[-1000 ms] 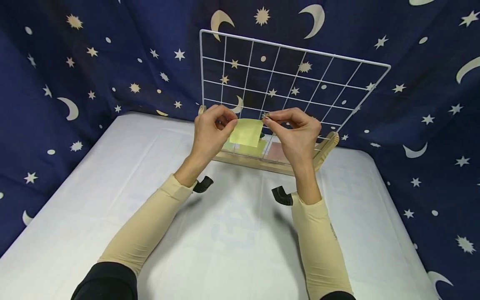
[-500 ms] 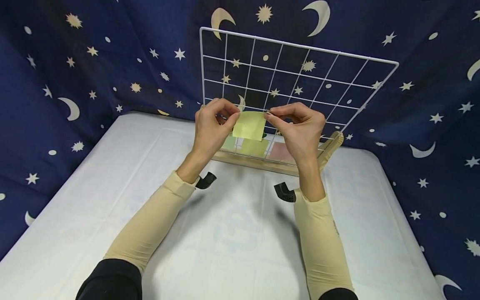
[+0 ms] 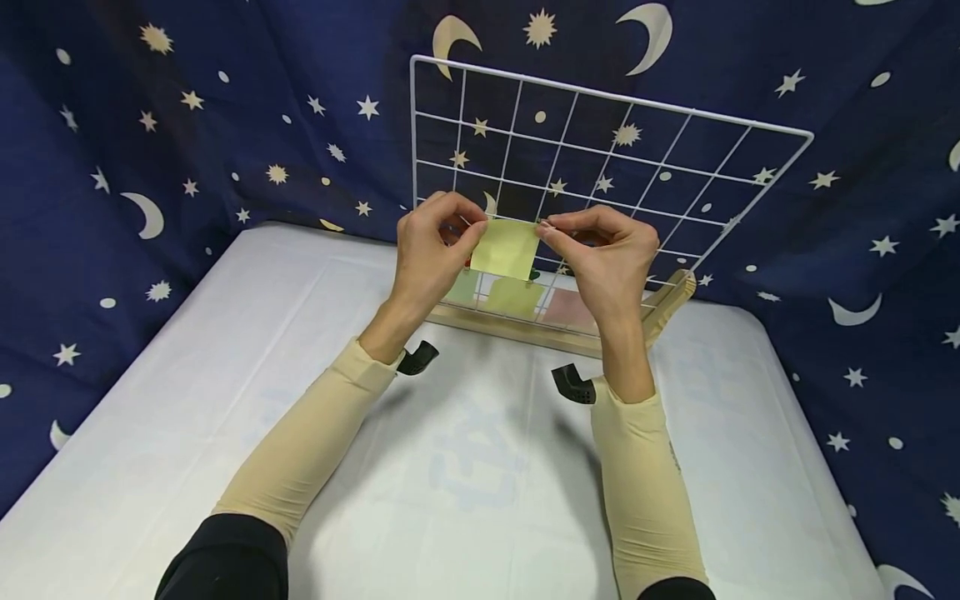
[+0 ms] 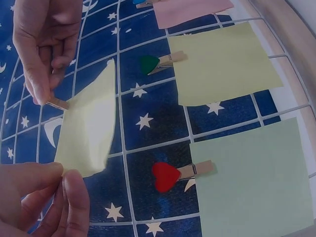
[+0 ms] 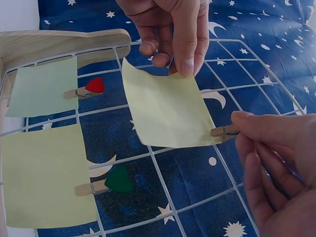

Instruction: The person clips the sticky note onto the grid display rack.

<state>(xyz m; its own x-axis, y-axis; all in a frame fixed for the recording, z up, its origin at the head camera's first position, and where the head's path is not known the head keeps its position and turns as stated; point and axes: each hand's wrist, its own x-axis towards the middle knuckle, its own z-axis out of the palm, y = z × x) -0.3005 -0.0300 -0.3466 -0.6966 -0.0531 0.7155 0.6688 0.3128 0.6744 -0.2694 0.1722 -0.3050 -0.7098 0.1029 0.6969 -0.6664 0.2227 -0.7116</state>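
My left hand (image 3: 431,250) pinches a square yellow paper note (image 3: 505,248) by one upper corner, between thumb and index finger. At the note's other upper corner, my right hand (image 3: 611,246) pinches a small wooden clothespin (image 5: 223,131), whose tip overlaps the paper edge in the right wrist view. The note hangs in front of a white wire grid (image 3: 611,95), its surface slightly curved. Fingers of the right hand cover the rear end of the clothespin. Beyond the note, the left wrist view has a red heart clothespin (image 4: 166,177) and a green heart clothespin (image 4: 149,64).
Lower on the grid are a pale green note (image 4: 252,182), another yellow note (image 4: 224,64) and a pink note (image 4: 192,11), each with a clothespin. A wooden stand (image 3: 667,308) supports the grid on a white-covered table (image 3: 480,533). Behind hangs a star-patterned cloth (image 3: 285,100).
Both hands and the yellow note have shifted slightly up and right in the head view. The clothespin, earlier held just above the note's right corner, is now at that corner.
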